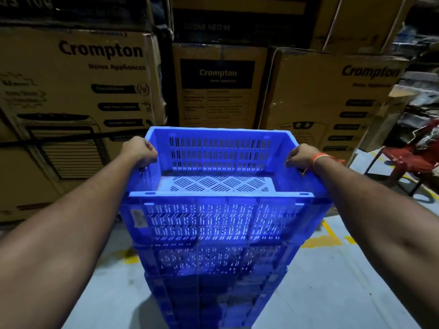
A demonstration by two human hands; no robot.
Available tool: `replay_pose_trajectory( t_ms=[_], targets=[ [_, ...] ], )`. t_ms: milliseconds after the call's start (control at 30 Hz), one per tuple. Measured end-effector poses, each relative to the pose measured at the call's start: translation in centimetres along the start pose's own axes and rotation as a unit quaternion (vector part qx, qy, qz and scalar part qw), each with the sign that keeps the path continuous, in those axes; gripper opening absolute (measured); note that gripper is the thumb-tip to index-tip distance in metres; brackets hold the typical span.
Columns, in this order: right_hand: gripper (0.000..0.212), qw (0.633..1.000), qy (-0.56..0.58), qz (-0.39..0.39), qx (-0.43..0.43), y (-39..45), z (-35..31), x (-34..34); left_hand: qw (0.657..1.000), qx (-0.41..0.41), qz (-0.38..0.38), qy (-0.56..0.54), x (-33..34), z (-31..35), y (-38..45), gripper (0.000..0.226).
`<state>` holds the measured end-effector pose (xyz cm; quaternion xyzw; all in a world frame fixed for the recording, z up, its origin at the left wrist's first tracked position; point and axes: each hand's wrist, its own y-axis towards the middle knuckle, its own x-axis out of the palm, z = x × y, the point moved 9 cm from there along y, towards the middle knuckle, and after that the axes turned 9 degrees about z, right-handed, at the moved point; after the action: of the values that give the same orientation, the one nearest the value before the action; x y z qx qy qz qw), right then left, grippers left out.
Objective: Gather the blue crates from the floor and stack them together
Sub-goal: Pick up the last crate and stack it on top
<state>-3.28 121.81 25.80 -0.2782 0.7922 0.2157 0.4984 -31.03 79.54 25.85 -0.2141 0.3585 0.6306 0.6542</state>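
Note:
A blue slotted crate [221, 198] is at the centre of the view, on top of a stack of blue crates [213, 281] that stands on the floor. My left hand [140, 149] grips the top crate's left side rim. My right hand [299, 155] grips its right side rim, with an orange thread band on that wrist. The top crate is empty inside. Whether it rests fully on the crate below or is held just above it, I cannot tell. The lower crates are partly hidden by the top one.
Large brown cardboard boxes [78, 91] are stacked in a wall right behind the crates. A red chair [413, 160] with clutter stands at the right. The grey floor [344, 293] carries worn yellow paint marks [323, 241].

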Motion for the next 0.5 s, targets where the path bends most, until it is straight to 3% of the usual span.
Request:
replay_pose_trajectory(
  t_ms=[500],
  targets=[
    [0.007, 0.999, 0.005, -0.016, 0.042, 0.5, 0.2, 1.4, 1.0, -0.01, 0.02, 0.002, 0.1, -1.2, 0.1, 0.008]
  ],
)
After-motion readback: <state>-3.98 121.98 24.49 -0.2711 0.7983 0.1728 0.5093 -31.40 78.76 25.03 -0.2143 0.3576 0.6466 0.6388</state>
